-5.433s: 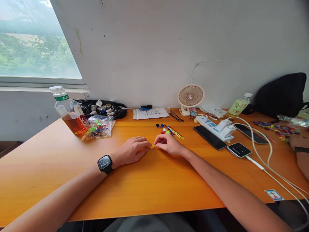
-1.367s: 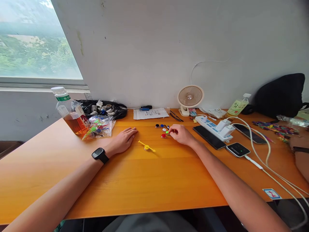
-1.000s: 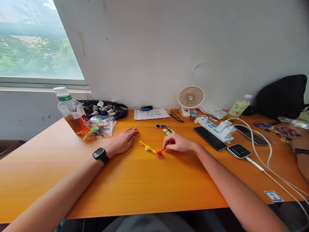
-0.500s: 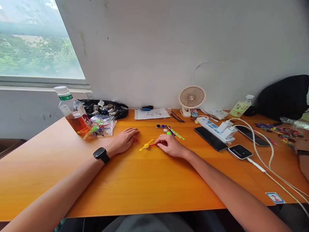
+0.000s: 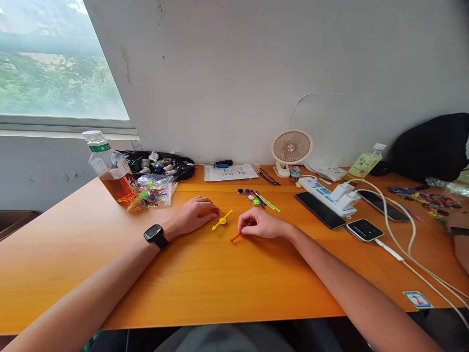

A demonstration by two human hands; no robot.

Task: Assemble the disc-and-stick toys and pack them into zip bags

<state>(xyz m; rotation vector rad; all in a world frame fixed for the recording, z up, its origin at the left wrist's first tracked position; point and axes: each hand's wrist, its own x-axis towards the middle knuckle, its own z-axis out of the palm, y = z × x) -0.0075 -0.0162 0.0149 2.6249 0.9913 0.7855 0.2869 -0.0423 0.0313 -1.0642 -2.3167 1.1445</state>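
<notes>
Red stick [image 5: 236, 237] pinched in the right hand [image 5: 261, 226], fingers curled shut round its upper end, tip slanting down-left and touching the orange counter [image 5: 227, 288]. Just left of it, yellow stick with disc [image 5: 222, 221], lying flat on the counter between the two hands, touched by neither. Left hand [image 5: 194, 216] palm-down beside that, fingers loosely bent, a small red piece [image 5: 215, 210] at the fingertips; held or only touched, cannot tell. Black watch [image 5: 156, 235] on the left wrist. Farther back, a scatter of small coloured discs [image 5: 249, 194] with loose coloured sticks [image 5: 269, 202] next to them. Off to the left, clear bag of coloured parts [image 5: 152, 191], tea bottle [image 5: 110, 168] behind it, black bag of bits [image 5: 157, 163] by the wall. Paper sheet [image 5: 229, 172] and screwdriver [image 5: 219, 164] at the back. To the right, small fan [image 5: 291, 149], white power strip [image 5: 326, 192], dark phones [image 5: 319, 209], white cables [image 5: 403, 230].
</notes>
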